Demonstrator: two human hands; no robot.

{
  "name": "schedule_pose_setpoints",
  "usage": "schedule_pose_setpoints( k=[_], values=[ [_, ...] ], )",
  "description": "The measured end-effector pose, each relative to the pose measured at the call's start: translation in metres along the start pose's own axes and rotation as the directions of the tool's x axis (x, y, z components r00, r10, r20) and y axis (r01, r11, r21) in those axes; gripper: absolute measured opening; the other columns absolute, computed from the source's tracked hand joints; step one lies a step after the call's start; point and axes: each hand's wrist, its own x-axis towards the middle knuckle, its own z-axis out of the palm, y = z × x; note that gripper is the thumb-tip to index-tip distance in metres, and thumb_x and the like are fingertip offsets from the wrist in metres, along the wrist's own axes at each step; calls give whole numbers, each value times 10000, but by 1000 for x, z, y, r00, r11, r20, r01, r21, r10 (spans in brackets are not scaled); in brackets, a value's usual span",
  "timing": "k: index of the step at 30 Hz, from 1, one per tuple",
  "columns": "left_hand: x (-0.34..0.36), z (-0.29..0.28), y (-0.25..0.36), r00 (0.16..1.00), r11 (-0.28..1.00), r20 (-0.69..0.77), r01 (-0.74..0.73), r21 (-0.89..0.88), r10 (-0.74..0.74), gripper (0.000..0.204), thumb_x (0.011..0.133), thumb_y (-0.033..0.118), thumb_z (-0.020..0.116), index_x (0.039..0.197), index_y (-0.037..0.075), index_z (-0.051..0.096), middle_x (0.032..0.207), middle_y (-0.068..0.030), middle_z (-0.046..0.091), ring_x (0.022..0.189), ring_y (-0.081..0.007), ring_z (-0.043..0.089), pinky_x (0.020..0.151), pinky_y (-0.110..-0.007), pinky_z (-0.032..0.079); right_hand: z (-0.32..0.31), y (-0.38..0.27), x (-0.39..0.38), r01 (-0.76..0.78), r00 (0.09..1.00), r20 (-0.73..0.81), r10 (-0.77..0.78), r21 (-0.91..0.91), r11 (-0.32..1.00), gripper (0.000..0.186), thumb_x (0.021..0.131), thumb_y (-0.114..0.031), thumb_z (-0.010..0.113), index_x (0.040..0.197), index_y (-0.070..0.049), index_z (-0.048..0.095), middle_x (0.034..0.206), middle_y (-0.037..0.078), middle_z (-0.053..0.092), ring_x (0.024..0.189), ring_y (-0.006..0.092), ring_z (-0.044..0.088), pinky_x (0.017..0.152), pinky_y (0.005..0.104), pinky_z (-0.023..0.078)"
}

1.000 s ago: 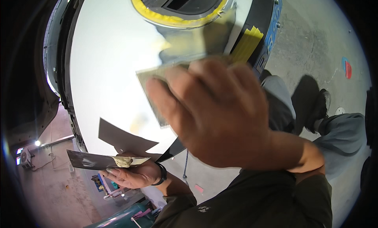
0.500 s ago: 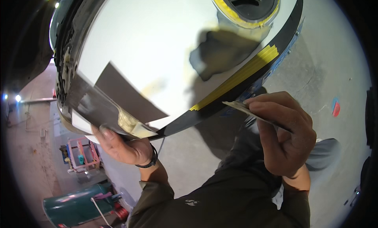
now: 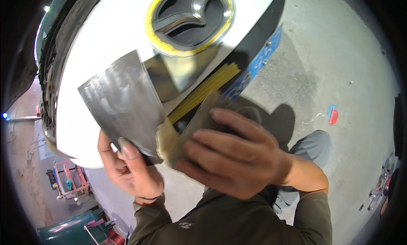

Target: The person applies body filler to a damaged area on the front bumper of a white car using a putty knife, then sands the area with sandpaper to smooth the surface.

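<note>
Lumpy cream putty (image 3: 166, 141) sits between a smooth gray metal sheet (image 3: 123, 101) and a thin, flat spreader (image 3: 202, 118).

The left hand (image 3: 135, 171), thumb on top, pinches the sheet, which extends ahead of it; the right hand (image 3: 239, 156), knuckles up, curls around the spreader. Beyond both hands curves a white car panel (image 3: 101, 41).

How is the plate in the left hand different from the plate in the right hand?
The left plate shows a broad grey face; the right plate is partly hidden. A thumb rests near the left plate's lower edge; several fingers lie across the right plate. Both look flat.
</note>
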Motion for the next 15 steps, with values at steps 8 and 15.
schedule_pose_setpoints(
  k=[8, 15],
  values=[
    [92, -115, -22, 954, 971, -187, -240, -8, 234, 439, 1097, 223, 499, 1373, -114, 544, 1327, -202, 624, 1173, -265, 651, 1017, -384, 552, -23, 77, -48, -77, 996, 51, 76, 10, 997, 382, 836, -248, 814, 1206, -214, 727, 1134, 33, 708, 1102, 214, 695, 1058, 489, 565],
    [137, -129, -34, 818, 877, -425, -185, 443, 387, 402, 1109, 226, 482, 1227, -129, 628, 1274, -186, 648, 1113, -220, 633, 984, -337, 530, 2, 138, -50, 83, 994, -57, -96, -200, 976, 420, 851, -241, 755, 1268, -280, 723, 1188, 22, 663, 1141, 222, 660, 1051, 508, 534]
  ],
)
